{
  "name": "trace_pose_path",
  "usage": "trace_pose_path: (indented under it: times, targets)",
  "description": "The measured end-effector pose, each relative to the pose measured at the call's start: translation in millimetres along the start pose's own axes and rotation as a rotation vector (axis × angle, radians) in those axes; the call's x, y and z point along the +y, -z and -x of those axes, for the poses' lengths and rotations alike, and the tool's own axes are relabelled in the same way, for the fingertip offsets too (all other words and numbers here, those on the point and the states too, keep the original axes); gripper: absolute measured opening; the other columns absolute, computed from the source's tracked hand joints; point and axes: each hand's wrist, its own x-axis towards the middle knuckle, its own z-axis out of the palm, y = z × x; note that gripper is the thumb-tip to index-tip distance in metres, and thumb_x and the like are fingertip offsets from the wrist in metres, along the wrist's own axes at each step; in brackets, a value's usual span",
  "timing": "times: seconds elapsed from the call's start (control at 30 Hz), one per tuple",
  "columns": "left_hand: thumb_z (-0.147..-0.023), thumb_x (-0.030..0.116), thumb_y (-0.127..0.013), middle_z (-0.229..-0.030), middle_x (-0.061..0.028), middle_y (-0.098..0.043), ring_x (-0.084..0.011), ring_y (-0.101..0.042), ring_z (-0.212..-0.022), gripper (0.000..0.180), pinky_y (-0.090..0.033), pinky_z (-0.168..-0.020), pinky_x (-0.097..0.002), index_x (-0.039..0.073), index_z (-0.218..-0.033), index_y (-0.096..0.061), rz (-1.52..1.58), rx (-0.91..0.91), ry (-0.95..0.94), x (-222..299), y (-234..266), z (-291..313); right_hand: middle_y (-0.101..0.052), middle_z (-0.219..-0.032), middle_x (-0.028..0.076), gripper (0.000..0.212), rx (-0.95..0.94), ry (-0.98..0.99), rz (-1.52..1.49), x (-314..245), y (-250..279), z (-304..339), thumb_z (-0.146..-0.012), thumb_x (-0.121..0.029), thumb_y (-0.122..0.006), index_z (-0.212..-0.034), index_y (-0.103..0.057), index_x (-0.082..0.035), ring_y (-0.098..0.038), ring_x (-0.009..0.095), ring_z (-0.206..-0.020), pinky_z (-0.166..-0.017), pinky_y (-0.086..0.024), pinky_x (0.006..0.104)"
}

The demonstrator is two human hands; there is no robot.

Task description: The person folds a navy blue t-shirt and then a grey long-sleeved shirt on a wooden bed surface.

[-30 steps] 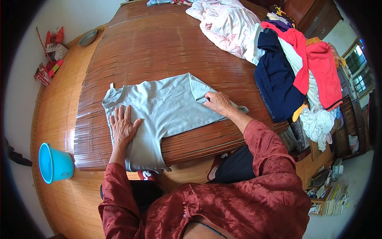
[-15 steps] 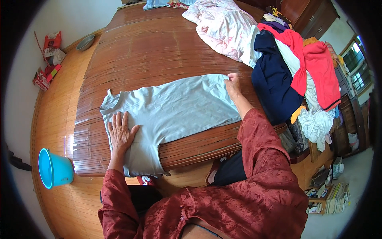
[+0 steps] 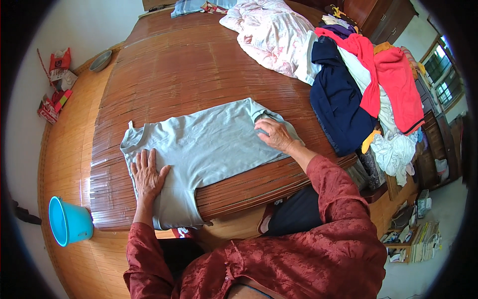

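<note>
On the near part of the big brown slatted mat (image 3: pixel 199 65) lies a pale grey shirt (image 3: pixel 209 149). It is spread flat, and its long way runs from left to right. Its neck end points left, toward the blue bucket (image 3: pixel 69 221) on the floor. One sleeve hangs down over the near edge of the mat.

The left hand (image 3: pixel 148 174) lies flat on the left part of the shirt. Its fingers are open and spread, and they point far, away from the person.

The right hand (image 3: pixel 276 134) rests on the right end of the shirt, where the cloth is bunched and folded over. Its fingers are curled on the fold. It may be pinching the cloth, but the view is too small to be sure.

Far to the right sits a pile of clothes (image 3: pixel 358 84), dark blue, red and white. A pink quilt (image 3: pixel 271 37) lies just beside it, farther off.
</note>
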Motion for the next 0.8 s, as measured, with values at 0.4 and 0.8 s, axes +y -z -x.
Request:
trace_pose_path:
  times: [0.4, 0.8]
  targets:
    - [-0.089, 0.069, -0.05, -0.159, -0.0209, -0.029, -0.0375, -0.023, -0.149, 0.088, -0.011, -0.12, -0.0551, 0.011, -0.153, -0.035, -0.002, 0.009, -0.008, 3, -1, -4, -0.065, -0.093, 0.012, 0.015, 0.078, -0.565, 0.002, 33, 6, -22, -0.087, -0.005, -0.062, -0.1, -0.066, -0.011, -0.066, 0.033, -0.086, -0.072, -0.053, 0.0441]
    - [-0.088, 0.067, -0.052, -0.158, -0.0213, -0.031, -0.0376, -0.023, -0.148, 0.087, -0.012, -0.12, -0.0551, 0.01, -0.152, -0.036, 0.011, 0.007, -0.024, 7, 1, -5, -0.073, -0.089, 0.015, 0.013, 0.229, -0.917, -0.138, 130, -13, -32, -0.084, -0.015, -0.063, -0.09, -0.073, -0.009, -0.07, 0.03, -0.086, -0.076, -0.053, 0.0383]
